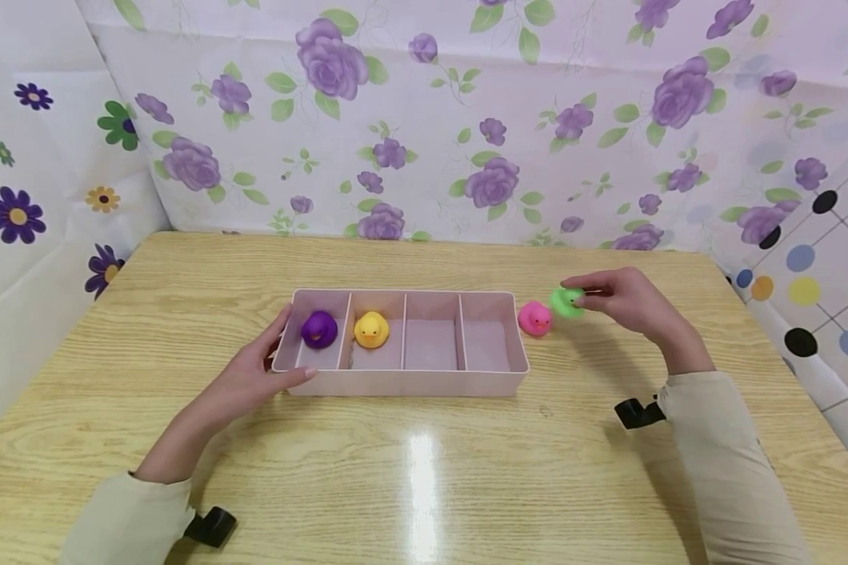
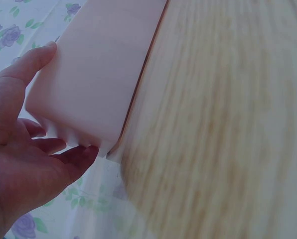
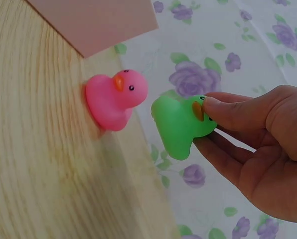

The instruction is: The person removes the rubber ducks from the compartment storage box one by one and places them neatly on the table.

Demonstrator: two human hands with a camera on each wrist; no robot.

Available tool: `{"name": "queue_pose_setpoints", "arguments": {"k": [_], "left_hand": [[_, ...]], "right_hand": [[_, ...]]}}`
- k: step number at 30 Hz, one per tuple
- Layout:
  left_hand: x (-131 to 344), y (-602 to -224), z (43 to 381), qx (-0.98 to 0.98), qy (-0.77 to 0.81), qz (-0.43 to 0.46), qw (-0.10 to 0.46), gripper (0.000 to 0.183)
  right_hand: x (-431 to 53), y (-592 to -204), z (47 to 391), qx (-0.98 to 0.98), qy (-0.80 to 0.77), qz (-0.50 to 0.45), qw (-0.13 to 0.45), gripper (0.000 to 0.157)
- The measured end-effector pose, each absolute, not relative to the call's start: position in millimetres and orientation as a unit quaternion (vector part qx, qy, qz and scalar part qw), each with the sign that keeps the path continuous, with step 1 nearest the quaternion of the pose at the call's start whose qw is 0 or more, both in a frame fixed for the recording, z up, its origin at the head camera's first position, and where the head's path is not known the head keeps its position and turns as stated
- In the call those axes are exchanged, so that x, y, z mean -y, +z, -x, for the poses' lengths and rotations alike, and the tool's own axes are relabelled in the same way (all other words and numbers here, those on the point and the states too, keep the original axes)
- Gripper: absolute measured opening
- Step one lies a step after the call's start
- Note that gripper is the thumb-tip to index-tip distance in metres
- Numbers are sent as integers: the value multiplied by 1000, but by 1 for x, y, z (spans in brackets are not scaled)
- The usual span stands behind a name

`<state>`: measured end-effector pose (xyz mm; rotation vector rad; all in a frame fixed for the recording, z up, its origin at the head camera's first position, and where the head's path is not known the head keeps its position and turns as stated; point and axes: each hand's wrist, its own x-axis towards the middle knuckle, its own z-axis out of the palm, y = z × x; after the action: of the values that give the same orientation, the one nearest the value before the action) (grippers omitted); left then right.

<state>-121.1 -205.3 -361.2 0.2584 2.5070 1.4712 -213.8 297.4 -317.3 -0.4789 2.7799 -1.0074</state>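
My right hand (image 1: 625, 300) pinches a green rubber duck (image 3: 176, 127) by its head between thumb and fingers, lifted above the table in the right wrist view. Just left of it, a pink rubber duck (image 1: 535, 319) sits on the table near the right end of a pale pink divided box (image 1: 403, 383). The left hand (image 1: 250, 379) grips the left end of that box, thumb over the front rim and fingers (image 2: 78, 158) against the end wall. Inside the box, a purple rubber duck (image 1: 319, 329) occupies the leftmost compartment and a yellow rubber duck (image 1: 371, 330) the second.
The box's two right-hand compartments (image 1: 433, 345) hold nothing. A wooden table (image 1: 311, 479) lies under everything, with a flowered cloth backdrop (image 1: 424, 118) behind its far edge. Black wrist cameras (image 1: 212, 526) sit under both sleeves.
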Motion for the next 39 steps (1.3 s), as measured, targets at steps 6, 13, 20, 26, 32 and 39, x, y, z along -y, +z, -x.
{"name": "queue_pose_setpoints", "arguments": {"k": [6, 13, 20, 26, 32, 39], "left_hand": [[205, -361, 122, -851, 504, -91, 111, 101], [205, -360, 121, -851, 505, -92, 113, 102], [205, -360, 121, -850, 506, -93, 112, 102], [205, -360, 121, -850, 506, -91, 113, 102], [205, -360, 121, -848, 510, -91, 112, 101], [205, -360, 121, -849, 508, -93, 112, 101]], "right_hand": [[-305, -325, 216, -924, -346, 136, 95, 33], [-311, -336, 217, -921, -354, 122, 110, 33], [-317, -344, 215, -917, -364, 127, 104, 32], [-318, -349, 213, -912, -374, 128, 113, 33], [-318, -350, 212, -911, -375, 121, 122, 34], [-319, -349, 212, -900, -402, 123, 118, 40]]}}
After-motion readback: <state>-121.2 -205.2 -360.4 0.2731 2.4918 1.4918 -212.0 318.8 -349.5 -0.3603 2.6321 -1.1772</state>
